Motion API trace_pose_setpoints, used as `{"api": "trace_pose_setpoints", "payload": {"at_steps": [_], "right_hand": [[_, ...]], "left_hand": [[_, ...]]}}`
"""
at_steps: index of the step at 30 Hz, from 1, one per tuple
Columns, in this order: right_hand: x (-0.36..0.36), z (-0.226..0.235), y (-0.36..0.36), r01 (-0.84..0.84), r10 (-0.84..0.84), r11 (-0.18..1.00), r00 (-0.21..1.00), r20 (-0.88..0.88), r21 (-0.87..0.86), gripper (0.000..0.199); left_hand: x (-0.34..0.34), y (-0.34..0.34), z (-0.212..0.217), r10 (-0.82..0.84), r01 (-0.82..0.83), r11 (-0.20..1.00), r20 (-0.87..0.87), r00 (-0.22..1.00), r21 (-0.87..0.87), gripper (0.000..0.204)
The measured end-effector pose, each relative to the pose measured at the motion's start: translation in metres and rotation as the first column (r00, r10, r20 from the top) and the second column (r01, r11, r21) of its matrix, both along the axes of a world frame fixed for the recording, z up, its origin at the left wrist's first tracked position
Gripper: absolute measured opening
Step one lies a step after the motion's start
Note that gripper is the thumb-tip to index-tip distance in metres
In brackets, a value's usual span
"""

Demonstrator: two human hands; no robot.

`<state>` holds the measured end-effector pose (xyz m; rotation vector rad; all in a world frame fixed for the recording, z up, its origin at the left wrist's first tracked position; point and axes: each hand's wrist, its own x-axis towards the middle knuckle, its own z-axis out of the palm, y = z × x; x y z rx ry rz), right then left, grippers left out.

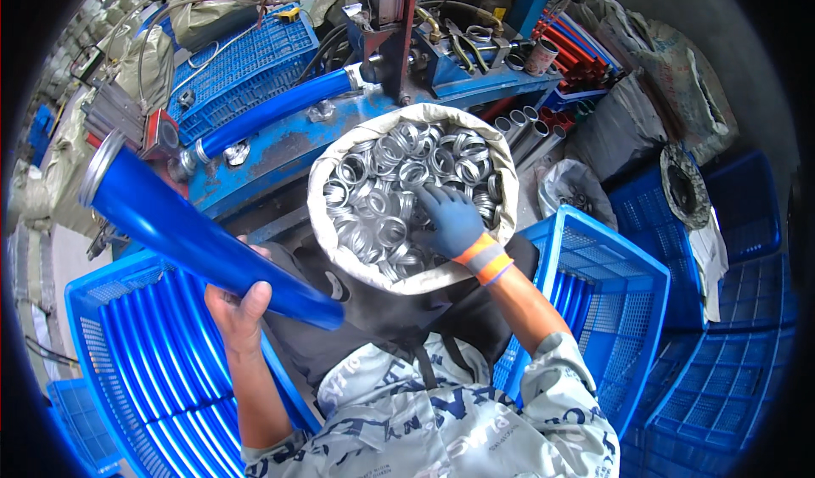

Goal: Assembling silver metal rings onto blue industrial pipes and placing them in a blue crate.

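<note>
My bare left hand (240,312) is wrapped round a long blue tube (195,232), which slants up to the far left. A silver metal ring (100,168) sits on the tube's upper end; its lower end is plain blue. In front of me stands a round container with a rolled white fabric rim (319,215), full of loose silver metal rings (390,151). My right hand (454,223), in a blue-grey glove with an orange cuff, reaches over the rings at the right side. Its fingers are stretched out and apart from the thumb, touching the rings.
At left, a blue crate (81,308) holds several blue tubes. Another blue crate (624,308) with tubes stands at right. Ahead, a blue metal bench (263,151) carries a clamped blue tube (276,109), pliers (465,53) and a can (542,55). Metal pipes (526,130) lean behind the container.
</note>
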<state>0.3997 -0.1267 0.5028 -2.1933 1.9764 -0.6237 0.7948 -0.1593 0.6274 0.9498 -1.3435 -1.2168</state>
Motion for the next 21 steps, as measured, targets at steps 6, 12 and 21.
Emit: {"api": "trace_pose_setpoints", "payload": {"at_steps": [6, 12, 21], "right_hand": [[-0.005, -0.024, -0.023, 0.026, -0.045, 0.994, 0.985, -0.169, -0.110, 0.086], [-0.001, -0.014, -0.023, 0.000, -0.012, 0.987, 0.998, -0.070, -0.163, 0.082], [0.034, 0.073, 0.031, -0.220, -0.035, 0.975, 0.014, 0.999, 0.037, 0.082]], "left_hand": [[-0.009, 0.014, -0.022, 0.031, 0.014, 0.991, -0.331, 0.943, 0.132, 0.073], [-0.022, 0.024, -0.055, 0.234, -0.067, 0.949, -0.545, 0.805, 0.308, 0.061], [-0.048, 0.024, -0.078, 0.270, -0.028, 0.928, -0.620, 0.737, 0.370, 0.049]]}}
